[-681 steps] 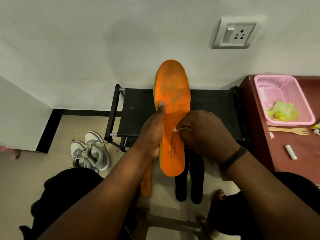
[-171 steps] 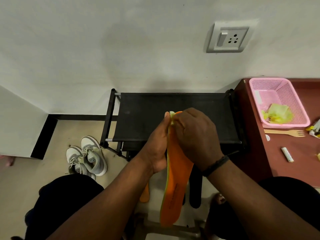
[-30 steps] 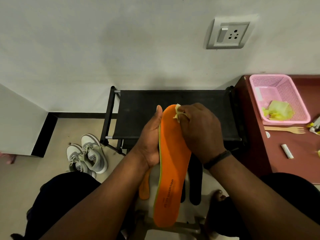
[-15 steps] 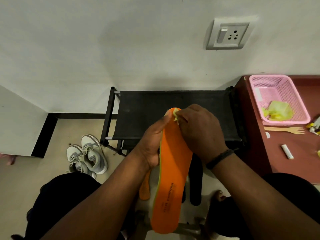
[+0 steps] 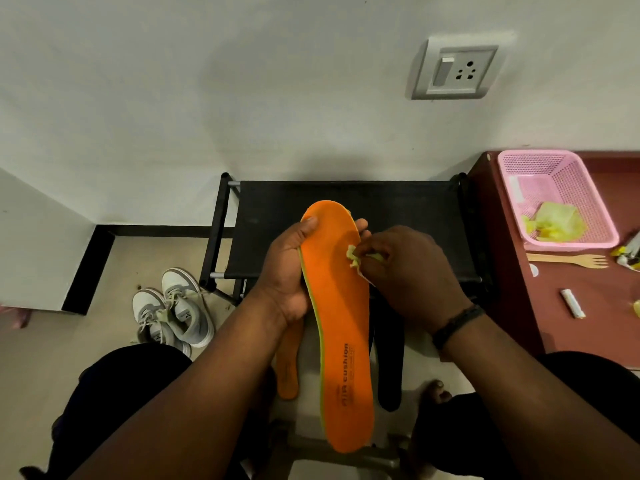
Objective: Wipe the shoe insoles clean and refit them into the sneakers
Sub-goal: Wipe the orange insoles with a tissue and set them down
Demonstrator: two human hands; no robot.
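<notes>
Item: orange insole (image 5: 341,327), held up in front of the black shoe rack (image 5: 346,202), long axis running near to far, toe end far.
Left hand (image 5: 289,271) is gripping its far left edge, thumb on the face.
Right hand (image 5: 405,271) is pinching a yellow-green wipe (image 5: 355,256) against the right forefoot, so it is the nearer hand for wiping down towards the heel.
Grey sneakers (image 5: 173,310) are waiting on the floor, near left.

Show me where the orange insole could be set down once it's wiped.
The black rack top is bare along its back and right side, between the wall and the maroon table. The floor left of the sneakers is bare too. Crowded: the floor below the orange insole, where other insoles lie.
</notes>
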